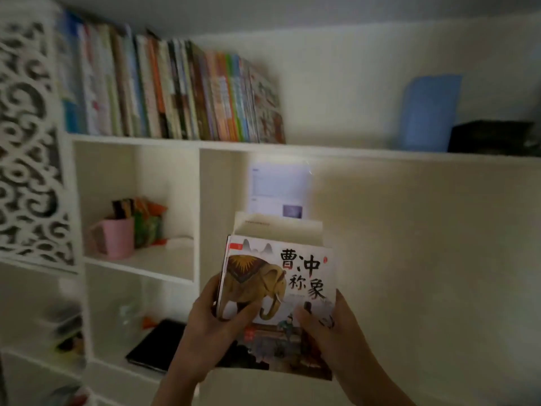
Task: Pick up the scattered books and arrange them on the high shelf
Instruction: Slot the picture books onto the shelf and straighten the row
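Observation:
I hold a small stack of books (281, 276) upright in front of me, below the high shelf (336, 149). The front book has a white cover with a golden elephant and black characters; taller pale books stand behind it. My left hand (210, 326) grips the stack's left edge, thumb across the cover. My right hand (330, 332) grips the right lower edge, thumb on the cover. On the high shelf a row of several books (164, 89) stands at the left, leaning slightly.
A blue sheet (427, 112) and a black object (491, 137) sit on the high shelf's right part. Lower cubbies hold a pink cup (117, 237), colourful packets and a black tablet (155, 344). A white carved panel (26, 142) is at the left.

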Demonstrator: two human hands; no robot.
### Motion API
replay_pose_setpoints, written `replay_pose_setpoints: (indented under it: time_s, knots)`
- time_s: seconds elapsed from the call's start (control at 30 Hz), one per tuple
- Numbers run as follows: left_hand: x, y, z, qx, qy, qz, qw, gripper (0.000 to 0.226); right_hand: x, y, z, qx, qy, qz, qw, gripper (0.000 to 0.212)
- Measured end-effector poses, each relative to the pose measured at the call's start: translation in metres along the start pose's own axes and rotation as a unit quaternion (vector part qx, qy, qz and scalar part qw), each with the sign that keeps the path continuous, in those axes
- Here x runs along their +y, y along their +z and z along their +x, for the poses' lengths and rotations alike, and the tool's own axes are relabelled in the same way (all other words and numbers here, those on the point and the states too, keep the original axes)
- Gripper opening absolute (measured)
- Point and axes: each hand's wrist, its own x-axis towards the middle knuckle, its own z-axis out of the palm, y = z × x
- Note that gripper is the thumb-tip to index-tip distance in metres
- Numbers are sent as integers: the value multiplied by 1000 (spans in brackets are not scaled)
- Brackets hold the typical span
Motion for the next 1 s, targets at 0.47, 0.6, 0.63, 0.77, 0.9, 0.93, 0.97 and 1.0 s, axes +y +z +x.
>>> replay_pose_setpoints:
  time_s: [0.47, 0.6, 0.63, 0.77, 0.9, 0.93, 0.97, 1.0]
  knots:
    - [215, -19, 96, 96, 224, 12, 970, 48, -245, 5, 100, -78, -194, -75, 975, 32]
    - [218, 15, 156, 113, 263, 8, 958, 55, -270, -23, 159, -81, -158, -105, 979, 35]
    - [214, 24, 169, 118, 267, 10, 956, 58, -269, -28, 175, -78, -144, -107, 981, 36]
    - [194, 51, 222, 121, 254, -2, 960, 61, -257, -46, 237, -73, -96, -87, 989, 36]
    - [179, 68, 269, 146, 236, 24, 961, 67, -247, -56, 285, -94, -63, -78, 991, 35]
    - [174, 70, 276, 162, 235, 43, 957, 69, -244, -56, 295, -94, -56, -83, 991, 36]
    - [171, 71, 283, 180, 233, 64, 953, 72, -240, -56, 305, -99, -49, -91, 990, 37]
    - [168, 71, 287, 194, 227, 84, 951, 75, -236, -57, 314, -111, -41, -97, 988, 38]
